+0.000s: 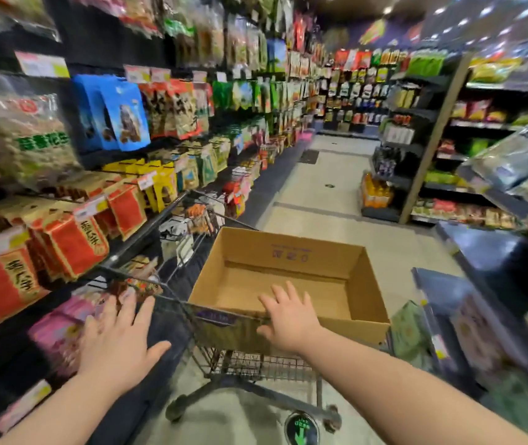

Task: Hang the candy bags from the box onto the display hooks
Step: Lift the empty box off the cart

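Fingers point(283, 295) seemingly over box point(291, 252) rim

Both forearms bare, no sleeves; left hand point(118, 335) and right hand point(288, 319) ungloved.

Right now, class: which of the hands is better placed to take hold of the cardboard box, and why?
Right. The right hand already lies open over the box's near rim. The left hand is off beside the cart, nearer the shelf bags, touching no part of the box.
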A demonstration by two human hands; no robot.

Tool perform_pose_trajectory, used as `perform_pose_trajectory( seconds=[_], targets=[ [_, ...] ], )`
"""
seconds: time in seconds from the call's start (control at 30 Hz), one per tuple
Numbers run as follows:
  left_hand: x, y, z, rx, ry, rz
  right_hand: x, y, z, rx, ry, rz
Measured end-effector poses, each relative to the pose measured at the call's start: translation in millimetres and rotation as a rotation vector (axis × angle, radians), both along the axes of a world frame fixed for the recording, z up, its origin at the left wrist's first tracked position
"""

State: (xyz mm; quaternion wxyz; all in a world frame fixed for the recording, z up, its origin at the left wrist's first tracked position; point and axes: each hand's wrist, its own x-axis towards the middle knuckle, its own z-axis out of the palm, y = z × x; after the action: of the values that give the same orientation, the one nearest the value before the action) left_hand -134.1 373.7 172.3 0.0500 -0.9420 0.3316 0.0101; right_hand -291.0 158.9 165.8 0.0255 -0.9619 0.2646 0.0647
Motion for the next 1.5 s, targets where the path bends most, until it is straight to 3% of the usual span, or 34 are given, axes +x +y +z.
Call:
perform_pose_trajectory(
  seconds=[0.27,0.57,0.83,1.17,1.33,1.5],
  targets=[
    [1.3,-150.5,-2.7,0.003,0.037,-0.127,-47.3,-146.0,-10.0,0.031,0.034,-0.244],
    [27.9,-270.2,-18.3,0.064,0.083,-0.101,-61.4,-275.4,-33.3,0.059,0.088,-0.364],
    [63.4,-311.6,-48.5,0.139,0.13,-0.074,-59.4,-330.7,-67.4,0.113,0.145,-0.457],
    [170.3,-336.0,-107.6,0.141,0.264,0.058,-52.7,-382.1,-123.5,0.321,0.184,-0.806],
    [221.0,-348.2,-133.5,0.057,0.389,0.24,-36.6,-409.6,-159.0,0.56,0.014,-1.021],
    [245.3,-360.8,-156.6,-0.11,0.552,0.401,-11.7,-413.9,-161.5,0.555,-0.101,-1.276]
  ],
)
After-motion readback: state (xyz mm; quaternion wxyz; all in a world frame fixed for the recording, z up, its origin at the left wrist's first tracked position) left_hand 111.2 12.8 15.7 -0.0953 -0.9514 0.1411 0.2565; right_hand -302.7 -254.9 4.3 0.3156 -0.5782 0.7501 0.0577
